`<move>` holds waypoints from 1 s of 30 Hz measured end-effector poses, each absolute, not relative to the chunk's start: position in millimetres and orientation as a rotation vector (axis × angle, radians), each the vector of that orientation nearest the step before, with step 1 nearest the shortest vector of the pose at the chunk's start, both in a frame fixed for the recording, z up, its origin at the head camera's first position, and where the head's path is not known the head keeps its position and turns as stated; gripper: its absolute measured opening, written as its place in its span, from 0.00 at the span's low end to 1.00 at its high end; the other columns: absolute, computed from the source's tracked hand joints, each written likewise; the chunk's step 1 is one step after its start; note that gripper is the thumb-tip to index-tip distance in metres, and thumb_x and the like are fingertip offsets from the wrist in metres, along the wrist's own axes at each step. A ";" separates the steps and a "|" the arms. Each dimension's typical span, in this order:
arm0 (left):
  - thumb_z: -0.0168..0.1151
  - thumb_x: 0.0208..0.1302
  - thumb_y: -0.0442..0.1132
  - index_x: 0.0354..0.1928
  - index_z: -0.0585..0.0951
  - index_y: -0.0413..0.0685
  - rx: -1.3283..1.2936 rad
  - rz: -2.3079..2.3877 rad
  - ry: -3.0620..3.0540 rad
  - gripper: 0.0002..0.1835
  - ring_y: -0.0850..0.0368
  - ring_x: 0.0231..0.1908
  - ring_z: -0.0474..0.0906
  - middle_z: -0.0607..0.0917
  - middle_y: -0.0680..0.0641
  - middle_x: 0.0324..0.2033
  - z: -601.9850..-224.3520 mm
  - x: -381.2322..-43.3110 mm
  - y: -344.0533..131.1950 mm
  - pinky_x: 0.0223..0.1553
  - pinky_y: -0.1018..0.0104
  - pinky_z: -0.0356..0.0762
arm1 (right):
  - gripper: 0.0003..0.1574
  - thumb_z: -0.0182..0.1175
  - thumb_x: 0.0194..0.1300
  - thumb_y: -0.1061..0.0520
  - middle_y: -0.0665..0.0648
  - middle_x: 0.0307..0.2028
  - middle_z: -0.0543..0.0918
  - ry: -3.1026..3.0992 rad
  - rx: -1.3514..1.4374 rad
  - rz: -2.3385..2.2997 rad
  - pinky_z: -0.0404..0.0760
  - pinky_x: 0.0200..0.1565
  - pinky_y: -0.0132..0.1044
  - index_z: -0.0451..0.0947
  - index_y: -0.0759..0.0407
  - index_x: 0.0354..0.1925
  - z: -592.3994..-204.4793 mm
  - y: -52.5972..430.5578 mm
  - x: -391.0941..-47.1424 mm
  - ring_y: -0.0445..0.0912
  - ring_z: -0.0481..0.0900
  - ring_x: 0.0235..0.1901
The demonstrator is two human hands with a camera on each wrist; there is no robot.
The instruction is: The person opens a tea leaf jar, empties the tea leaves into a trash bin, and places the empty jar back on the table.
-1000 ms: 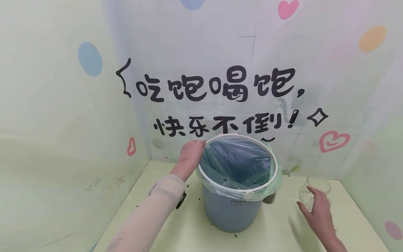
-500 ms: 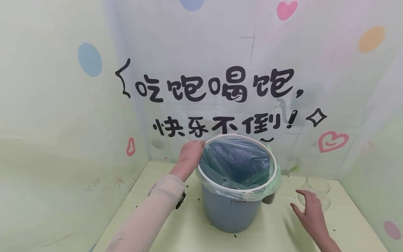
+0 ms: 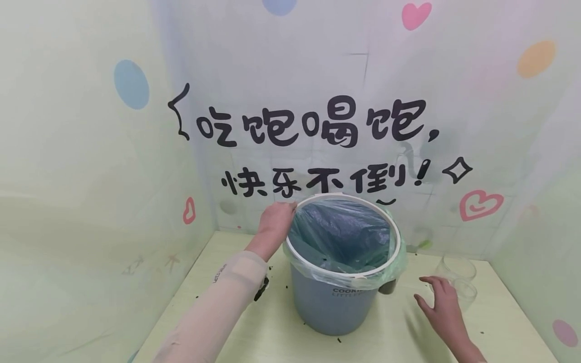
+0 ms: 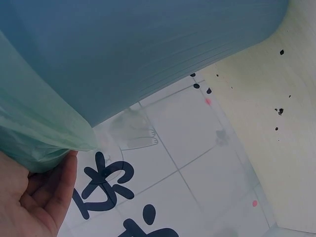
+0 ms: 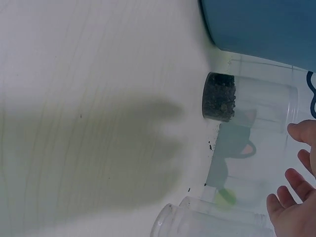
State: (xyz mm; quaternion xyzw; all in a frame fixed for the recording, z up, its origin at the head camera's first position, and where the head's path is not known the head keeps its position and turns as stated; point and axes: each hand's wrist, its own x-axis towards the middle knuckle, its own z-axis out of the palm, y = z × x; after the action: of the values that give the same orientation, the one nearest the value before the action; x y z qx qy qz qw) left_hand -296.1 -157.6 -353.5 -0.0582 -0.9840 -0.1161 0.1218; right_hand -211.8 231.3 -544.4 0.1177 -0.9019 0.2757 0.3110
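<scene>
A blue-grey trash can with a white rim stands on the table, lined with a translucent green bag. My left hand grips the can's left rim. In the left wrist view its fingers curl under the folded-over bag. My right hand hovers right of the can, thumb and fingers spread, holding nothing. In the right wrist view, a clear cylindrical container with dark, soil-like crumbs in its bottom stands beside the can. Clear, empty-looking containers stand near the right hand, partly behind it.
Dark crumbs are scattered over the pale wooden tabletop. A printed back wall rises close behind the can, with side walls at both ends of the table.
My right hand has drifted slightly left and down, away from the clear containers, which show more now. The left hand keeps its hold on the rim, and the can has stayed put.
</scene>
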 end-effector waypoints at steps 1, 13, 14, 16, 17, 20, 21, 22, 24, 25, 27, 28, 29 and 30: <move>0.47 0.78 0.46 0.57 0.83 0.54 -0.169 -0.338 -2.873 0.17 0.45 0.45 0.86 0.89 0.44 0.44 -353.4 -296.2 -157.5 0.43 0.52 0.85 | 0.29 0.73 0.46 0.71 0.71 0.46 0.75 -2.378 0.314 0.727 0.65 0.47 0.55 0.75 0.71 0.48 -545.2 230.7 -212.0 0.65 0.72 0.46; 0.48 0.78 0.46 0.60 0.82 0.54 -0.163 -0.335 -2.870 0.18 0.44 0.46 0.86 0.89 0.44 0.45 -354.7 -297.0 -157.0 0.44 0.52 0.85 | 0.28 0.73 0.50 0.69 0.71 0.45 0.78 -2.449 0.266 0.743 0.70 0.46 0.59 0.76 0.70 0.49 -556.3 227.2 -212.0 0.67 0.74 0.47; 0.48 0.78 0.46 0.59 0.82 0.54 -0.162 -0.336 -2.869 0.18 0.44 0.46 0.86 0.89 0.44 0.45 -354.8 -297.1 -157.1 0.45 0.52 0.85 | 0.28 0.73 0.50 0.69 0.71 0.45 0.78 -2.456 0.262 0.745 0.71 0.45 0.59 0.75 0.70 0.50 -556.9 227.0 -211.9 0.67 0.74 0.47; 0.48 0.78 0.46 0.59 0.82 0.54 -0.160 -0.336 -2.867 0.18 0.44 0.46 0.86 0.89 0.44 0.45 -354.6 -297.2 -157.2 0.44 0.52 0.85 | 0.27 0.73 0.51 0.68 0.72 0.45 0.78 -2.472 0.253 0.746 0.72 0.45 0.60 0.75 0.70 0.50 -557.4 226.5 -211.8 0.67 0.74 0.47; 0.48 0.78 0.46 0.59 0.82 0.54 -0.160 -0.336 -2.867 0.18 0.44 0.46 0.86 0.89 0.44 0.45 -354.5 -297.1 -157.2 0.44 0.52 0.85 | 0.27 0.73 0.51 0.68 0.72 0.45 0.78 -2.477 0.249 0.746 0.72 0.45 0.61 0.75 0.70 0.50 -557.6 226.6 -211.8 0.67 0.74 0.47; 0.47 0.78 0.47 0.58 0.82 0.54 -0.161 -0.323 -2.867 0.18 0.45 0.45 0.86 0.89 0.44 0.44 -354.7 -297.4 -157.1 0.44 0.52 0.85 | 0.27 0.72 0.52 0.68 0.72 0.46 0.78 -2.489 0.243 0.749 0.72 0.46 0.61 0.75 0.70 0.50 -558.4 226.9 -212.3 0.68 0.75 0.48; 0.47 0.78 0.47 0.58 0.82 0.54 -0.162 -0.318 -2.867 0.18 0.45 0.45 0.86 0.89 0.44 0.44 -354.7 -297.5 -157.1 0.44 0.52 0.85 | 0.27 0.72 0.52 0.68 0.72 0.46 0.78 -2.493 0.240 0.751 0.72 0.46 0.61 0.75 0.70 0.50 -558.6 227.1 -212.7 0.68 0.75 0.48; 0.47 0.78 0.47 0.58 0.82 0.54 -0.162 -0.314 -2.866 0.18 0.45 0.45 0.87 0.89 0.44 0.44 -354.7 -297.5 -157.1 0.43 0.52 0.85 | 0.27 0.72 0.52 0.68 0.72 0.46 0.78 -2.496 0.238 0.752 0.72 0.46 0.61 0.75 0.70 0.51 -558.9 227.2 -213.2 0.68 0.74 0.48; 0.47 0.78 0.47 0.58 0.83 0.54 -0.162 -0.316 -2.865 0.18 0.45 0.45 0.87 0.89 0.44 0.44 -354.8 -297.7 -157.1 0.43 0.52 0.85 | 0.27 0.72 0.52 0.68 0.73 0.46 0.78 -2.497 0.236 0.756 0.72 0.46 0.61 0.75 0.70 0.51 -559.5 227.4 -214.6 0.68 0.75 0.48; 0.47 0.78 0.47 0.58 0.83 0.54 -0.160 -0.320 -2.865 0.18 0.45 0.45 0.87 0.89 0.44 0.44 -354.8 -297.8 -157.1 0.44 0.52 0.85 | 0.27 0.72 0.52 0.68 0.73 0.46 0.78 -2.498 0.237 0.756 0.72 0.46 0.62 0.75 0.71 0.51 -559.7 227.5 -215.5 0.68 0.75 0.48; 0.47 0.78 0.47 0.58 0.82 0.54 -0.160 -0.320 -2.866 0.18 0.45 0.45 0.87 0.89 0.44 0.44 -355.0 -297.9 -157.2 0.44 0.52 0.85 | 0.28 0.72 0.53 0.68 0.73 0.47 0.77 -2.498 0.241 0.758 0.72 0.47 0.62 0.74 0.71 0.51 -560.3 227.5 -217.2 0.68 0.75 0.48; 0.48 0.78 0.47 0.59 0.82 0.54 -0.159 -0.323 -2.868 0.18 0.45 0.45 0.87 0.89 0.44 0.44 -355.2 -297.9 -157.3 0.44 0.52 0.85 | 0.28 0.72 0.53 0.68 0.74 0.47 0.77 -2.497 0.243 0.759 0.72 0.47 0.62 0.74 0.71 0.51 -560.4 227.5 -218.0 0.68 0.75 0.49; 0.48 0.78 0.47 0.59 0.82 0.55 -0.160 -0.322 -2.869 0.18 0.45 0.45 0.87 0.89 0.44 0.45 -355.3 -297.9 -157.3 0.44 0.53 0.85 | 0.28 0.72 0.53 0.68 0.74 0.47 0.77 -2.499 0.245 0.761 0.72 0.47 0.62 0.74 0.71 0.51 -560.6 227.5 -218.7 0.68 0.75 0.49; 0.48 0.78 0.47 0.59 0.82 0.55 -0.159 -0.326 -2.870 0.18 0.45 0.46 0.87 0.89 0.44 0.45 -355.5 -297.9 -157.4 0.44 0.52 0.85 | 0.28 0.71 0.53 0.68 0.74 0.47 0.77 -2.503 0.246 0.762 0.72 0.47 0.62 0.74 0.71 0.51 -560.7 227.4 -219.4 0.68 0.75 0.49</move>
State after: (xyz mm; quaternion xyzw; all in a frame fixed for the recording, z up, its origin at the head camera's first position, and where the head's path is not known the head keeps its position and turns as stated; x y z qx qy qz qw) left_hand -297.9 -157.4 -355.5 -0.0546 -0.9844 -0.1119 0.1240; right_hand -219.4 227.4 -560.7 0.0907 -0.9212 0.2804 0.2541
